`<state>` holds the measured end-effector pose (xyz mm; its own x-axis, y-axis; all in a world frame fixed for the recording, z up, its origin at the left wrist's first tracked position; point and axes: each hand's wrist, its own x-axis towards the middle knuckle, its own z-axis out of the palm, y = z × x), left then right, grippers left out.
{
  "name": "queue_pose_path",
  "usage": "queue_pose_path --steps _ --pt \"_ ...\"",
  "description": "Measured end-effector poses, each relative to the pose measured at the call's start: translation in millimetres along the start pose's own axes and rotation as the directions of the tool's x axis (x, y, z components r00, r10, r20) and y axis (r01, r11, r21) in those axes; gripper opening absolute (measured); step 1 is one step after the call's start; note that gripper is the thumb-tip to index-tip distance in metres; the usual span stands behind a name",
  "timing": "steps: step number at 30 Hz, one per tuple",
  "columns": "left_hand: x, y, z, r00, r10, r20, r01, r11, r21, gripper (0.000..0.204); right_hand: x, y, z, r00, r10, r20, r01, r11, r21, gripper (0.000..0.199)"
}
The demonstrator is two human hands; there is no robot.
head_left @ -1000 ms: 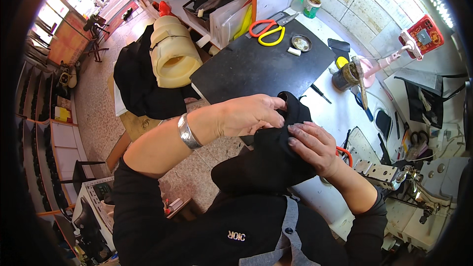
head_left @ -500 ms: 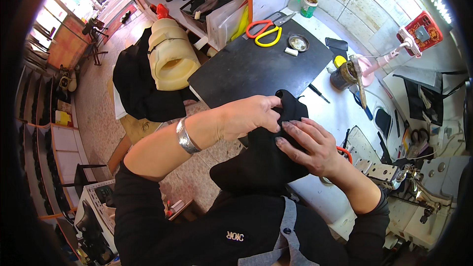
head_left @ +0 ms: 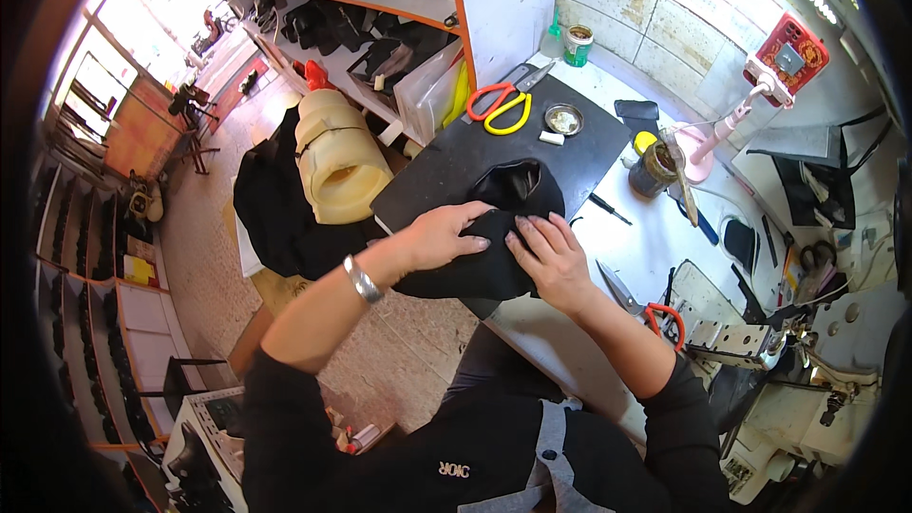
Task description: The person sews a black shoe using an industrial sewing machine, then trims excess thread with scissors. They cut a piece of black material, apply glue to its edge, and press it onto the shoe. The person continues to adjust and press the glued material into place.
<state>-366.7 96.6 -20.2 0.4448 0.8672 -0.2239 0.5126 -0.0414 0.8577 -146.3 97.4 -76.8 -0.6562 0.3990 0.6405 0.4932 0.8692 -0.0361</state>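
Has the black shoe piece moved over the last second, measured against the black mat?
Yes. The black shoe piece, earlier lifted off the mat's near corner, is now pressed flat on the black mat under the left hand and right hand.

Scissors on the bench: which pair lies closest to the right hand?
The orange-handled scissors beside the right hand, on the white bench near the wrist. The orange-and-yellow-handled scissors lie far off on the black mat.
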Motion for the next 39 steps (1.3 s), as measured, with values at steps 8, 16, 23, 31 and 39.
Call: queue_pose_path --steps 8,16,23,31,39 --pt "-21 1 19 0.938 -0.069 -0.340 0.237 0.843 0.483 0.037 -6 -16 21 0.993 0.061 0.099 -0.063 0.998 0.022 0.034" --pt "-27 -51 40 0.852 0.447 -0.272 -0.034 0.565 0.824 0.025 -3 -23 44 0.971 0.089 0.222 -0.089 0.996 -0.009 0.039" --pt "-46 -70 50 0.856 0.469 -0.218 -0.081 0.538 0.839 0.037 6 -12 30 0.924 0.074 0.375 -0.135 0.981 0.141 0.041" --pt "-48 -71 45 0.876 0.439 -0.199 -0.114 0.590 0.799 0.037 18 -9 22 0.896 0.097 0.434 -0.239 0.927 0.288 0.027" --pt "-47 -64 49 0.906 0.389 -0.166 -0.084 0.550 0.831 0.033 20 -19 36 0.700 0.492 0.518 -0.682 0.244 0.690 0.018"
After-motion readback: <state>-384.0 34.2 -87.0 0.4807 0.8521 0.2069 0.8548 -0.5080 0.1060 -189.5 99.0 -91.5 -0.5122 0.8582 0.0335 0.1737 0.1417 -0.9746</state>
